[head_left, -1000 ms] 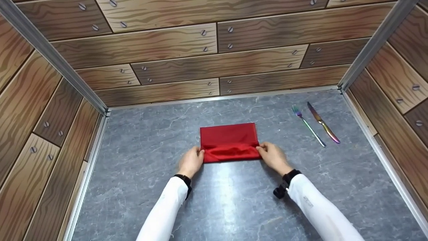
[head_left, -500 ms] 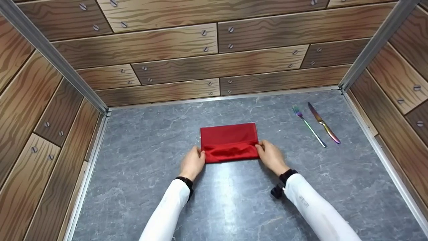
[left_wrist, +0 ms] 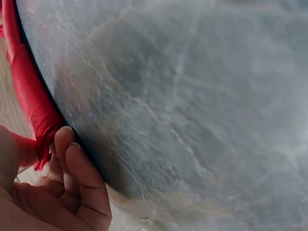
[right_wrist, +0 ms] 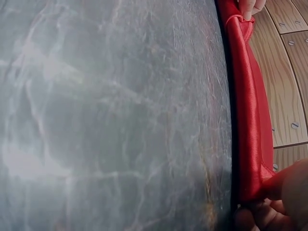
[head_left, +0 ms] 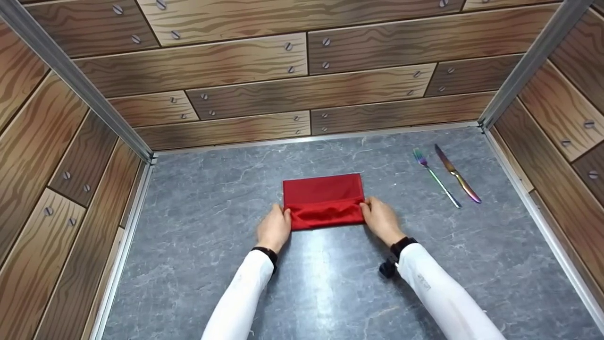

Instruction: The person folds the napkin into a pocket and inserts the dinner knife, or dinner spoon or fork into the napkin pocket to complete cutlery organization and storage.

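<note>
A red cloth napkin (head_left: 323, 193) lies folded on the grey stone-look tabletop (head_left: 212, 198), its near edge rolled over into a loose fold. My left hand (head_left: 274, 227) pinches the left end of that fold, and my right hand (head_left: 379, 217) pinches the right end. In the left wrist view the curled fingers (left_wrist: 72, 168) grip the red napkin (left_wrist: 30, 101) at the table surface. From the right wrist camera, the napkin (right_wrist: 250, 120) runs as a long red ridge, with the right fingers (right_wrist: 274, 207) holding its near end and the left hand's fingertip (right_wrist: 250, 7) at the far end.
An iridescent fork (head_left: 435, 177) and knife (head_left: 457, 174) lie side by side at the back right of the table. Wood-plank walls (head_left: 283, 71) with metal corner rails enclose the table on three sides.
Both hands have carried the napkin's near fold a little farther from me, so the rolled part covers more of the flat part. Fork and knife have not moved.
</note>
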{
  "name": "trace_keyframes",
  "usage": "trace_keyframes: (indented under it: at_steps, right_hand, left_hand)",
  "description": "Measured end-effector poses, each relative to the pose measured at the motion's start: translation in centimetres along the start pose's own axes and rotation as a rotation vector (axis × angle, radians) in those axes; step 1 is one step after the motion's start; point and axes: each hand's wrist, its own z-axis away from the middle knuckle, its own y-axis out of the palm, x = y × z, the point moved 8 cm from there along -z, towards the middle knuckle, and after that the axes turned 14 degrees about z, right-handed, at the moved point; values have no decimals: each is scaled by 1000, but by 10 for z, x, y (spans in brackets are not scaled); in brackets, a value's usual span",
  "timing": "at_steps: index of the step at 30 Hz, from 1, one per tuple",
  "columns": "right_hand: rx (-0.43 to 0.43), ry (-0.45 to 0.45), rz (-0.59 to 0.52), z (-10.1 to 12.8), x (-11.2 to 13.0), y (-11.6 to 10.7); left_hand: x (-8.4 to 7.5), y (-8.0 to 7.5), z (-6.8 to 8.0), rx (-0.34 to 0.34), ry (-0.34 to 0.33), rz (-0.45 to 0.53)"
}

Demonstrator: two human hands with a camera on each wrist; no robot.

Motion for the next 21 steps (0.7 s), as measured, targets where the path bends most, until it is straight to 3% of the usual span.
trace_keyframes:
  at_steps: [8,21]
  right_hand:
    - [-23,8,30,-1,1,3]
    - [-38,15,72,-1,3,5]
  left_hand:
    - [-2,3,0,-55,38,-85]
    - [-4,7,-2,-102,56,-86]
